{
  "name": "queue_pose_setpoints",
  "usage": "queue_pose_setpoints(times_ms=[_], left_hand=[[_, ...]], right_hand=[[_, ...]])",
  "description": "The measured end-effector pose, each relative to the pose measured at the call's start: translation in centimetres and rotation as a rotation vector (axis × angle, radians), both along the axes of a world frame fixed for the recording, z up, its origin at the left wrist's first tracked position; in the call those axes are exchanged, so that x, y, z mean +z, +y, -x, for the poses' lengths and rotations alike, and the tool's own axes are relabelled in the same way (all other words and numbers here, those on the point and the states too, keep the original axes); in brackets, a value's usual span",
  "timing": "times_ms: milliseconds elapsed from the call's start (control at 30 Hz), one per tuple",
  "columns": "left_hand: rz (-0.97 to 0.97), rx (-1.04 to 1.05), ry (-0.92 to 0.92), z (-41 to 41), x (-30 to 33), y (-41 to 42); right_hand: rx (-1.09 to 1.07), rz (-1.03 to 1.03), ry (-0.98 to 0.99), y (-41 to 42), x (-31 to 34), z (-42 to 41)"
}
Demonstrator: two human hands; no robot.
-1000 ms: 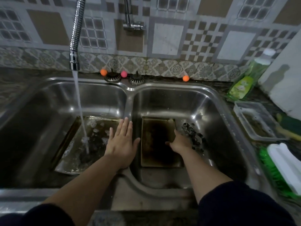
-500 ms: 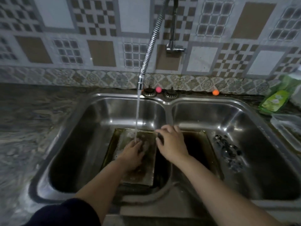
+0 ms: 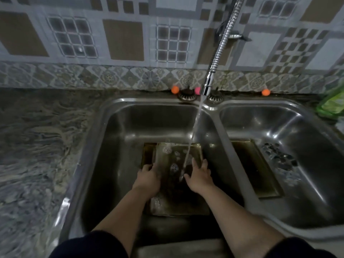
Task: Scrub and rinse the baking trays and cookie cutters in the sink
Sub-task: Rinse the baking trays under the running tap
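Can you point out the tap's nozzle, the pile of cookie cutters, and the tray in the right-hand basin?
Tap nozzle [image 3: 205, 89], head view, on its shiny tip.
Cookie cutters [image 3: 279, 157], head view, middle of the pile.
Right basin tray [image 3: 255, 168], head view, on its dark floor.

Both hands, left [image 3: 148, 178] and right [image 3: 200, 176], rest on the grimy rectangular metal baking tray [image 3: 175, 202] in the left steel basin [image 3: 119, 146], under running water [image 3: 193, 131].

Double sink [image 3: 104, 138] set in a counter [image 3: 37, 146] — left basin: baking tray [image 3: 178, 207], left hand [image 3: 148, 178] and right hand [image 3: 200, 176] on it, under the tap [image 3: 205, 89]. Right basin: second tray [image 3: 255, 170], cookie cutters [image 3: 279, 155] to its right.
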State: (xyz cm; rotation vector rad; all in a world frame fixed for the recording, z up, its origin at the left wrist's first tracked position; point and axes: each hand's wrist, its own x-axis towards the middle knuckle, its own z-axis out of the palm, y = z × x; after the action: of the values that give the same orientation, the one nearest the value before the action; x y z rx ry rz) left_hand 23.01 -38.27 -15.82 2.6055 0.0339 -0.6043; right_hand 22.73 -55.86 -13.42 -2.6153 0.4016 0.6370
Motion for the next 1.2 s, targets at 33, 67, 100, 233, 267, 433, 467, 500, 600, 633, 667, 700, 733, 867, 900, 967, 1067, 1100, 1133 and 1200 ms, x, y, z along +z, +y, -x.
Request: queue_pose_setpoints(times_ms=[33, 67, 100, 233, 267, 433, 467, 500, 600, 633, 667, 700, 733, 867, 900, 967, 1067, 1100, 1133, 1200], left_hand=[[-0.01, -0.009, 0.007, 0.0, -0.1, -0.1], [-0.026, -0.02, 0.021, -0.1, -0.2, -0.2], [-0.039, -0.03, 0.038, -0.2, -0.3, -0.2], [-0.026, -0.038, 0.08, -0.3, -0.1, -0.3], [-0.002, -0.024, 0.088, -0.2, 0.1, -0.2], [0.029, 0.001, 0.119, 0.3, 0.0, -0.2], [0.019, -0.005, 0.126, 0.6, 0.0, -0.5], [0.016, -0.005, 0.127, 0.9, 0.1, -1.0], [0.067, -0.028, 0.036, 1.9, 1.3, -3.0], [0.09, -0.038, -0.016, 2.0, 1.7, -3.5], [0.102, -0.045, -0.065, 2.0, 2.3, -3.9], [0.088, -0.052, -0.11, 1.8, 2.7, -4.2], [0.048, -0.063, -0.159, 1.6, 3.3, -4.3], [-0.071, -0.113, -0.441, 0.8, 5.3, -3.6], [-0.008, -0.087, -0.48, 0.7, 5.6, -3.3], [0.317, 0.049, -0.448, 0.9, 6.7, -2.7], [0.672, 0.235, -0.28, 1.9, 8.3, -2.5], [0.689, 0.283, -0.285, 2.2, 8.5, -2.4], [0.7, 0.323, -0.338, 2.5, 8.7, -2.1], [0.756, 0.377, -0.469, 2.9, 8.8, -1.6]], right_hand=[[-0.037, -0.007, -0.037, 0.2, -0.1, -0.2], [-0.077, -0.01, -0.077, 0.3, -0.1, -0.3], [-0.111, -0.008, -0.115, 0.4, 0.0, -0.5], [-0.169, 0.003, -0.26, 0.3, 1.0, -0.9], [-0.17, -0.005, -0.304, 0.3, 1.2, -1.1], [-0.253, -0.345, -0.276, 1.0, 2.5, -1.9], [-0.253, -0.431, -0.259, 1.1, 2.9, -2.0], [-0.239, -0.467, -0.269, 1.1, 3.3, -1.8], [-0.21, -0.468, -0.396, 0.9, 4.3, -0.8], [-0.19, -0.442, -0.447, 0.8, 4.8, -0.3], [-0.156, -0.402, -0.501, 0.5, 5.2, 0.3], [-0.12, -0.367, -0.547, 0.0, 5.6, 0.8], [-0.096, -0.355, -0.581, -0.6, 6.0, 1.2], [-0.093, -0.482, -0.641, -3.2, 7.7, 2.5], [-0.106, -0.536, -0.647, -3.7, 8.1, 2.7], [-0.131, -0.643, -0.648, -4.5, 8.8, 2.9], [-0.136, -0.729, -0.617, -4.6, 8.9, 2.7], [-0.112, -0.711, -0.596, -4.4, 8.8, 2.5], [-0.069, -0.673, -0.56, -4.1, 8.5, 2.0], [0.043, -0.543, -0.42, -3.5, 8.0, 0.9]])
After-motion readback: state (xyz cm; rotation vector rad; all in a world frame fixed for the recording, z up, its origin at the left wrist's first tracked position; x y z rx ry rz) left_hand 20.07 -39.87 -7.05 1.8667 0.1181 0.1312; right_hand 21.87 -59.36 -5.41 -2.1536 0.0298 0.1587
